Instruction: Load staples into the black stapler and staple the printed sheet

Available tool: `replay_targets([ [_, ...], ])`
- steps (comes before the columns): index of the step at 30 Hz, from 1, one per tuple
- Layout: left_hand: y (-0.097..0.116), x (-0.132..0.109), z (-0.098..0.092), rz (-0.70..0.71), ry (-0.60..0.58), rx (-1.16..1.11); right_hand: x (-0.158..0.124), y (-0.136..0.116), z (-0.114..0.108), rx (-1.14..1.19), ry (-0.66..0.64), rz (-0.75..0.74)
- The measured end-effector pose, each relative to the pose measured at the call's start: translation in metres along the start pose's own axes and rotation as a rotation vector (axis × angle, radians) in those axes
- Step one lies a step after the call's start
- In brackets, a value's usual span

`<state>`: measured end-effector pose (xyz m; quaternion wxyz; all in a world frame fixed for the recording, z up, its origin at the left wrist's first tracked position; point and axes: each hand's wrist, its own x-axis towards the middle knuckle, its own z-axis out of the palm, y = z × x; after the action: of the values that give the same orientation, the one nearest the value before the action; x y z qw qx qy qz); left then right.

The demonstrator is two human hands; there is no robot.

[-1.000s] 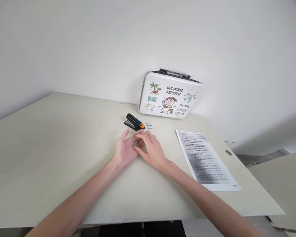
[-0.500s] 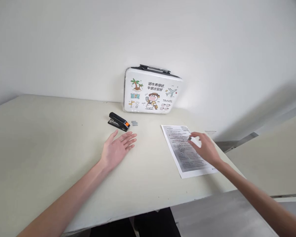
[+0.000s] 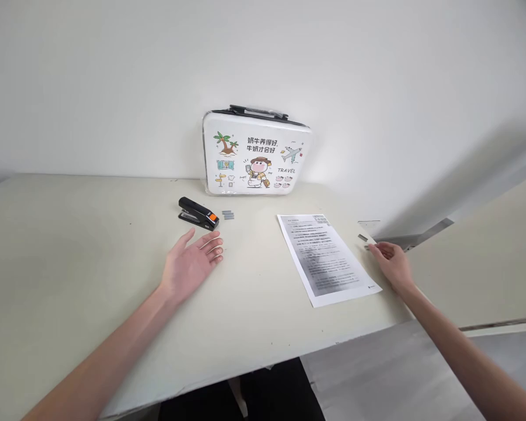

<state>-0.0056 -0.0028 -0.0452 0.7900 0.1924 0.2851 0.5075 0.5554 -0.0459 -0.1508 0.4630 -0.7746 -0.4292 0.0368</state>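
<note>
Grey strip (image 3: 362, 237) nr R hand (image 3: 393, 263), fingers curled, hold unclear; L hand (image 3: 190, 262) spread, empty, by blk stapler (image 3: 197, 210).

Soft, diffuse light; broad shadow (image 3: 460, 184) slants across wall (image 3: 263, 64) at right; print on paper (image 3: 322, 254) blurred.

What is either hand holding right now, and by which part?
The left hand holds nothing; it lies open, palm up. The right hand has its fingertips at a small grey strip, but whether they grip it cannot be told.
</note>
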Motion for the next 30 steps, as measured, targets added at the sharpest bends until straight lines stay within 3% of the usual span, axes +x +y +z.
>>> replay_targets([
  [8, 0.002, 0.006, -0.001, 0.034, 0.044, 0.005, -0.055, -0.015, -0.023, 0.126, -0.057, 0.121],
  [14, 0.001, 0.005, 0.004, 0.043, 0.109, -0.033, -0.068, -0.032, -0.027, 0.075, -0.121, 0.086],
  [20, -0.002, 0.004, 0.007, 0.037, 0.127, -0.024, -0.071, -0.045, -0.026, -0.097, -0.238, -0.067],
  [26, -0.003, 0.004, 0.001, 0.034, 0.098, 0.002, -0.065, -0.066, -0.017, -0.158, -0.541, -0.351],
  [30, -0.004, 0.005, -0.004, 0.025, 0.052, 0.058, -0.055, -0.076, -0.004, -0.187, -0.658, -0.47],
])
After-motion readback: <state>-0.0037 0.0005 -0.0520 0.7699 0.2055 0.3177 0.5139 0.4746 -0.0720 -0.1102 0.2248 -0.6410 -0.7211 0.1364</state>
